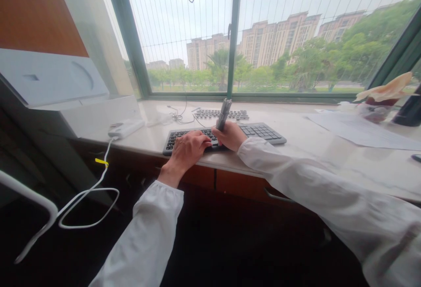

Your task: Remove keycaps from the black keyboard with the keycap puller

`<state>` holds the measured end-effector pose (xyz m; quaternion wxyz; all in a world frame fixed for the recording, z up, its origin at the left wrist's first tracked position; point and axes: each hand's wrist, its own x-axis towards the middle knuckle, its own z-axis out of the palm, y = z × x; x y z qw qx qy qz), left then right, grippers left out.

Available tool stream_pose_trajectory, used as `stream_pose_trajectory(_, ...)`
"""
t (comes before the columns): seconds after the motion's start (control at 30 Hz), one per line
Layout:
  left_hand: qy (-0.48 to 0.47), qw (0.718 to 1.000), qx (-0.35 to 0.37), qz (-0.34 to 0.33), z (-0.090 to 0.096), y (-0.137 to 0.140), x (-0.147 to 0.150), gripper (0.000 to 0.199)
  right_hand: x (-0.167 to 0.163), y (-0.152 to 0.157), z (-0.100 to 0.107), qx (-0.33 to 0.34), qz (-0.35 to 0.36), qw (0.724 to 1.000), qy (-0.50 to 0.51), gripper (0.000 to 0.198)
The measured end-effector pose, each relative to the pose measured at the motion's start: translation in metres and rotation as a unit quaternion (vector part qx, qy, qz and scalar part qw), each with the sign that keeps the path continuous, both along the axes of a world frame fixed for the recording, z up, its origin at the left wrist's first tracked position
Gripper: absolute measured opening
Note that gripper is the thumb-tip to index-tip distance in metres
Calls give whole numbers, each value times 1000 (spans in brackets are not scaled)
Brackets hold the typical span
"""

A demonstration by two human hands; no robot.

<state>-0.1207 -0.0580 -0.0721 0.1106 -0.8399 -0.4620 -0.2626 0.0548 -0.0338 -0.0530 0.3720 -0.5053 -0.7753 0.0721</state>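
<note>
A dark grey keyboard (268,132) lies at the front edge of the counter. Bare key sockets show on its left part, while keys sit on the number pad at its right. My left hand (190,147) rests on the keyboard, fingers bent over the top and thumb by the front edge; some fingertips are hidden. Closed around a grey metal tool (224,114) with side-by-side handles, like folding pliers, my right hand (232,136) holds it upright over the keyboard's middle. The tool's lower end is hidden behind the fingers.
Loose keycaps (238,115) lie in rows behind the keyboard, beside a thin dark cable (179,116). A white power strip (126,128) is at the left. Paper sheets (368,129) and a dark cylindrical object (408,111) are at the right, below the window (233,50).
</note>
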Motion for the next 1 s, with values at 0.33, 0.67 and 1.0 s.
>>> stream_pose_trajectory(0.33,19,1000,18,-11,0,0,1,20,-8,10,-7,74,-31,997,-24,26)
stream_pose_trajectory(0.67,46,999,19,-6,1,-6,1,28,-11,7,-12,129,-78,988,-17,31)
stream_pose_trajectory(1.0,107,993,45,3,3,-7,5,26,-11,3,-14,122,-84,989,-6,24)
